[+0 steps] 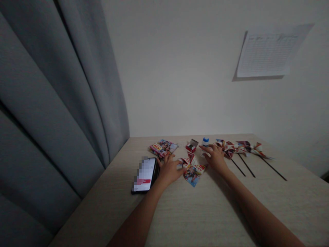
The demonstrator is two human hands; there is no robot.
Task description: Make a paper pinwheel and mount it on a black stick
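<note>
On the table lies a partly folded, colourful printed paper pinwheel (194, 174), its corners bent in toward the middle. My left hand (170, 170) rests at its left side with fingers spread, the thumb side touching the paper's edge. Behind the pinwheel, a small glue bottle with a blue cap (205, 141) stands upright. My right hand (216, 158) is stretched out in front of it, fingers apart and partly covering the bottle; I cannot tell whether they touch it. Just left of the bottle sits a small open red box (191, 147) with its lid up.
A stack of printed leaflets (163, 148) lies at the back left. Nearer, a phone (144, 175) lies face up beside my left forearm. Several finished-looking pinwheels (239, 147) on dark sticks lie at the right. A grey curtain (77, 103) borders the table's left side.
</note>
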